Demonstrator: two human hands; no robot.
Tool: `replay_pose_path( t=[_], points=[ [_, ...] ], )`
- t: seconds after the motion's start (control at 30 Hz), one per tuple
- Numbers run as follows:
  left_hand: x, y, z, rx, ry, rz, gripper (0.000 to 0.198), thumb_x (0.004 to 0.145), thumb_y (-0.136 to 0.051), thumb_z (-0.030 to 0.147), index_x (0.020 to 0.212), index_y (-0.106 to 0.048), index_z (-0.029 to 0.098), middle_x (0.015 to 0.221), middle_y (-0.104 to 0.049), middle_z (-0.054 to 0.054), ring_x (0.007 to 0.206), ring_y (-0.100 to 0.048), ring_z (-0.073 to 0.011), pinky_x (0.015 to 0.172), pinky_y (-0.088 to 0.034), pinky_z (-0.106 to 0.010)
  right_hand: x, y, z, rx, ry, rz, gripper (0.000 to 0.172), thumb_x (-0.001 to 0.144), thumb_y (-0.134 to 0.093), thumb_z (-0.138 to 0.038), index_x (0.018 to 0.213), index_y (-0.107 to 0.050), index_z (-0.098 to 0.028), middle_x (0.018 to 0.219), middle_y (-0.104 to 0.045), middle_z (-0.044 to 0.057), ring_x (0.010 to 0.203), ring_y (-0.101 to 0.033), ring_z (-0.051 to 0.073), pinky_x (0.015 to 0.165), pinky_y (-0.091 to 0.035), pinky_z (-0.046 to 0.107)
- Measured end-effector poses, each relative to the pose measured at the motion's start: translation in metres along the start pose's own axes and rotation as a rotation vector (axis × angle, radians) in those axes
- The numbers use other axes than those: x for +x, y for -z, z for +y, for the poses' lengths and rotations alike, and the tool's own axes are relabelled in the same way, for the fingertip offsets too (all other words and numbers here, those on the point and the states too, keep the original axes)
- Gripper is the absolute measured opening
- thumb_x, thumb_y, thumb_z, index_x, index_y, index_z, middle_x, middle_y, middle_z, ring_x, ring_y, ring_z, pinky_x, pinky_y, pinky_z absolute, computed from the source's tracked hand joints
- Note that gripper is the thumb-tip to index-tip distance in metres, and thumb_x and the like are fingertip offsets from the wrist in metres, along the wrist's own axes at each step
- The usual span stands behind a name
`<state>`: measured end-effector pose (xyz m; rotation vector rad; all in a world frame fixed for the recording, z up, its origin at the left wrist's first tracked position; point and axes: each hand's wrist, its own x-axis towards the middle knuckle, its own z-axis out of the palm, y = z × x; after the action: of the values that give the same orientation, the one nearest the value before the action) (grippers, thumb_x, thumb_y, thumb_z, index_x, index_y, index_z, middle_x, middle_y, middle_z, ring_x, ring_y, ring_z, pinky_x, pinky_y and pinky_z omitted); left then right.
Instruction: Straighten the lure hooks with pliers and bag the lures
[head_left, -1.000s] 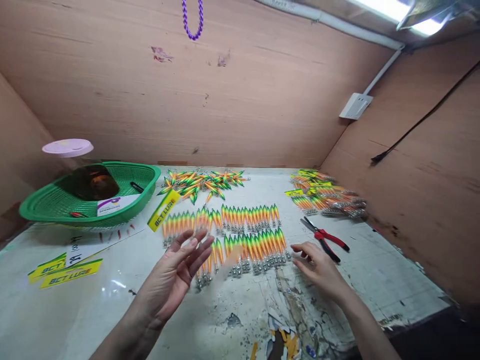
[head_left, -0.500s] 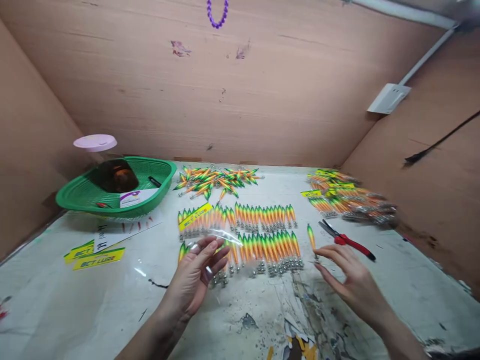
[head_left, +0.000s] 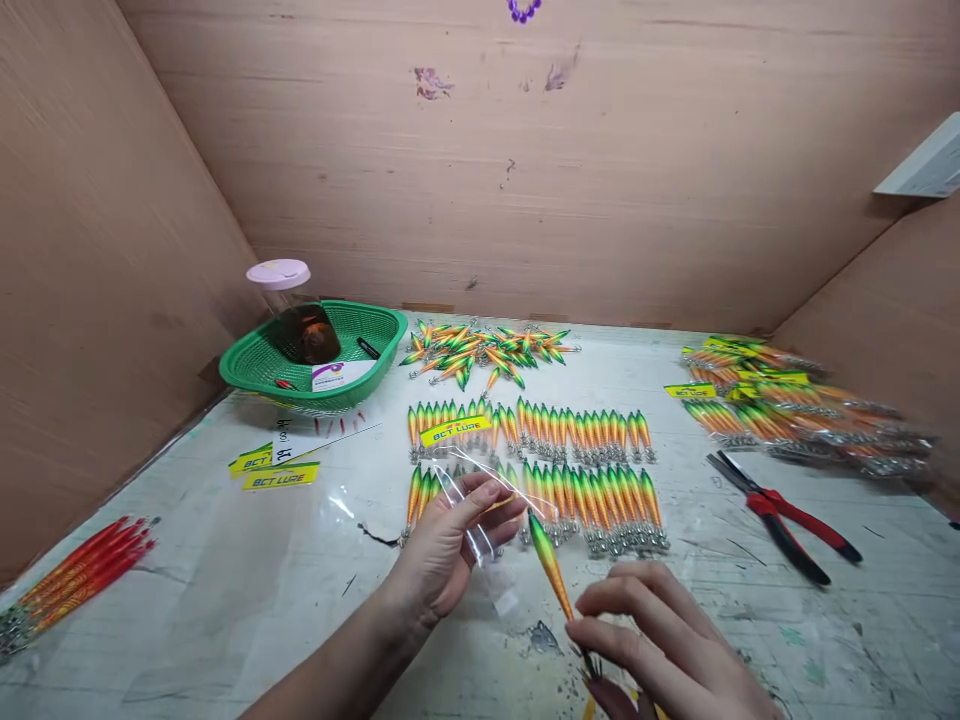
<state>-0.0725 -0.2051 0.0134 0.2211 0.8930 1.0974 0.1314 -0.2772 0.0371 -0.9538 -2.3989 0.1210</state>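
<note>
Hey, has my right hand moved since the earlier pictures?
Yes. Judged against the pliers, your right hand has moved left and nearer you, and its fingers hold a lure.

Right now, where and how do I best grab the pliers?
Probably by the red-and-black handles, coming from the near right. The pliers lie with those spread in a V toward that side, the working end pointing far left. The right hand is nearer, but it holds a lure.
</note>
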Motion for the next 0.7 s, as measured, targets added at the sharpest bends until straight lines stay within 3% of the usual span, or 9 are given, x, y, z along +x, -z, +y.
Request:
replay_pose_path(
  t=[0.17,0.33,0.5,0.7],
  points=[
    [-0.006,-0.001,-0.006,0.102,0.08,-0.125,0.036,0.063,-0.09,0.022,0.091,-0.069,0.014,0.085,-0.076,-0.005,0.069,-0.074,-0.0176,0.06,-0.061,-0.025,0.001,-0.01,0.006,-0.13,-0.002,0.064,0.026,0.089,-0.054,-0.005,0.107,-0.066,-0.018,0.097,-0.07,0.008,0.093,-0.061,0.02,0.084,-0.049,0.033],
    [-0.012,-0.003,-0.008,0.146,0.111,-0.24,0.043,0.071,-0.083,0.046,0.098,-0.069,0.015,0.103,-0.075,-0.011,0.072,-0.075,-0.0225,0.063,-0.061,-0.03,-0.004,-0.023,0.008,-0.239,-0.036,0.166,0.033,0.095,-0.046,-0.012,0.12,-0.068,-0.019,0.111,-0.071,0.011,0.106,-0.057,0.026,0.096,-0.038,0.044],
    [-0.012,-0.002,-0.013,0.136,0.083,-0.261,0.041,0.07,-0.084,0.045,0.092,-0.069,0.014,0.103,-0.076,-0.013,0.083,-0.075,-0.0246,0.076,-0.06,-0.034,-0.004,-0.026,0.008,-0.237,-0.068,0.199,0.036,0.095,-0.046,-0.013,0.124,-0.067,-0.017,0.103,-0.069,0.013,0.102,-0.056,0.027,0.093,-0.036,0.046],
    [-0.013,-0.003,-0.02,0.107,0.051,-0.32,0.044,0.073,-0.083,0.042,0.101,-0.069,0.012,0.111,-0.074,-0.015,0.098,-0.072,-0.0266,0.085,-0.058,-0.035,0.006,-0.026,0.006,-0.117,-0.172,0.263,0.028,0.094,-0.053,-0.008,0.117,-0.065,-0.019,0.101,-0.071,0.007,0.096,-0.059,0.021,0.09,-0.037,0.04]
  ],
)
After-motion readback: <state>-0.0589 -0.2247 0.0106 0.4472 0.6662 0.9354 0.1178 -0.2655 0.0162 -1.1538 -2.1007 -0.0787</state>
